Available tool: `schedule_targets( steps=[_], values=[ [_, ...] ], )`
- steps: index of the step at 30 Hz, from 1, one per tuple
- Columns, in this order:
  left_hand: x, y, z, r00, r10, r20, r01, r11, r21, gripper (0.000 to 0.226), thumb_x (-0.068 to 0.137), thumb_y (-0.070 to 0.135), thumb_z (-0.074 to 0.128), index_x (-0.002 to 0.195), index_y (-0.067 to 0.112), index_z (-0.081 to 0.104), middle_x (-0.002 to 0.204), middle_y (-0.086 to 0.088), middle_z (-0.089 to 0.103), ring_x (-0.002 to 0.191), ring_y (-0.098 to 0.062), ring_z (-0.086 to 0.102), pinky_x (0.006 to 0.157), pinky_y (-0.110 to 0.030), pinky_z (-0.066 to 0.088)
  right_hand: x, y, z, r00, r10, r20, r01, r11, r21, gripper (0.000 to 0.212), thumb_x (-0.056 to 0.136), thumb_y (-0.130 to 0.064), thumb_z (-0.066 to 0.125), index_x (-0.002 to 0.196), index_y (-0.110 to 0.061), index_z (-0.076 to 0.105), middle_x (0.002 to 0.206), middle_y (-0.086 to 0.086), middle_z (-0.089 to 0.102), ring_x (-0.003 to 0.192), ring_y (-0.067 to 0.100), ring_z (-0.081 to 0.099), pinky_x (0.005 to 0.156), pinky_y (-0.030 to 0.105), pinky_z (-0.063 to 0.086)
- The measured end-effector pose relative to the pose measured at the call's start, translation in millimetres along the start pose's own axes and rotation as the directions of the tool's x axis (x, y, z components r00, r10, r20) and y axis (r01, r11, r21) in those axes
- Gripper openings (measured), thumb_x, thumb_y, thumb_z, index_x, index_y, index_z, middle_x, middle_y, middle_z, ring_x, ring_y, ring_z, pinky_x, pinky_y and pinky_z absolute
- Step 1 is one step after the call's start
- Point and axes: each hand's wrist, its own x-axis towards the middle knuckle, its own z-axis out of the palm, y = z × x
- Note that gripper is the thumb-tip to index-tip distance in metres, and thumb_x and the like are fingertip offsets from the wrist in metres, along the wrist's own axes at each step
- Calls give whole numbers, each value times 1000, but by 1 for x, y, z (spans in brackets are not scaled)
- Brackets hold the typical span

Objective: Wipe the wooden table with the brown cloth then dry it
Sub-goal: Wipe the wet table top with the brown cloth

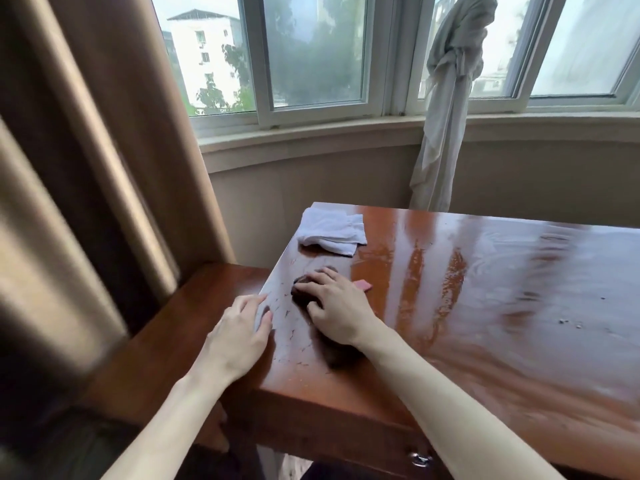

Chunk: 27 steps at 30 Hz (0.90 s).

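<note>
Near the tabletop's left edge the right hand (pixel 337 306) presses the bunched brown cloth (pixel 304 292) under curled fingers, the left hand (pixel 239 336) lies flat and empty, and a wide sweep could knock the white cloth (pixel 330 230) off the far-left corner.

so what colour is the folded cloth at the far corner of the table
White; the folded cloth shows clearly in the head view, lying on the wooden table.

I count two cloths on the surface (pixel 450 289): one brown cloth (pixel 304 292) and one white cloth (pixel 332 230). One small pink piece (pixel 363 284) lies there too. My two hands (pixel 239 337) (pixel 337 310) make up the rest.
</note>
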Motion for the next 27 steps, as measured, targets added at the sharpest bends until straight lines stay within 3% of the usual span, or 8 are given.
schedule_targets(
  steps=[3, 6, 9, 15, 17, 21, 24, 27],
  values=[
    [-22, -5, -12, 999, 25, -33, -24, 999, 24, 45, 101, 48, 44, 144, 33, 47, 146, 18, 45, 133, -12, 47, 106, -38, 42, -7, 4, -13, 972, -168, 164, 145, 980, 139, 53, 88, -26, 48, 136, -46, 60, 153, -18, 47, 143, 5, 31, 108, 15, 22],
    [-49, -26, -26, 1000, 23, -2, -23, 998, 63, 59, 97, 60, 44, 150, 33, 40, 150, 21, 39, 137, -8, 42, 106, -33, 38, 12, 14, -15, 992, 115, 42, -117, 992, 37, 47, 94, -23, 50, 135, -42, 62, 149, -16, 49, 140, 11, 37, 93, 20, 22],
    [-62, -42, -36, 997, -27, 66, 24, 998, 50, 79, 91, 72, 45, 156, 29, 31, 155, 20, 32, 143, -6, 35, 113, -33, 34, 24, -28, 3, 948, 312, -71, -318, 943, -100, 43, 97, -28, 47, 136, -35, 62, 147, -7, 50, 141, 22, 35, 116, 39, 26],
    [-70, -43, -28, 997, -48, 57, 53, 996, -74, 62, 100, 56, 44, 153, 24, 39, 154, 12, 41, 132, -8, 51, 116, -33, 34, -57, -57, 5, 995, -84, 54, 75, 985, 158, 54, 87, -38, 37, 137, -44, 59, 152, -20, 46, 144, 5, 27, 109, 19, 20],
    [-70, -41, -23, 997, -65, 38, 69, 993, -94, 57, 102, 54, 40, 152, 26, 40, 152, 14, 42, 130, -9, 52, 112, -29, 36, -54, -27, -10, 998, 55, 33, -59, 990, 126, 52, 92, -33, 45, 142, -43, 54, 155, -18, 42, 145, 9, 28, 110, 19, 21],
    [-68, -26, -10, 995, -89, -36, 85, 991, -101, 51, 105, 46, 38, 150, 22, 43, 147, 10, 46, 138, -13, 43, 110, -32, 36, -35, -9, -31, 883, 469, 0, -469, 883, -6, 69, 96, -31, 48, 161, -22, 25, 169, 2, 16, 153, 36, 16, 122, 47, 21],
    [-54, -7, -5, 979, -163, -119, 154, 985, -81, 47, 105, 42, 39, 145, 20, 47, 145, 3, 49, 133, -20, 47, 105, -40, 41, -61, -25, -16, 945, 320, 61, -320, 947, -21, 68, 91, -40, 43, 158, -34, 31, 168, -10, 20, 154, 31, 13, 118, 49, 28],
    [-38, 12, 0, 974, -180, -140, 175, 983, -48, 41, 104, 39, 38, 137, 20, 53, 139, -2, 54, 124, -26, 53, 96, -44, 45, -100, -14, -28, 985, 75, 158, -97, 986, 133, 67, 82, -46, 40, 148, -56, 35, 160, -34, 23, 153, 1, 11, 114, 37, 30]
  ],
)
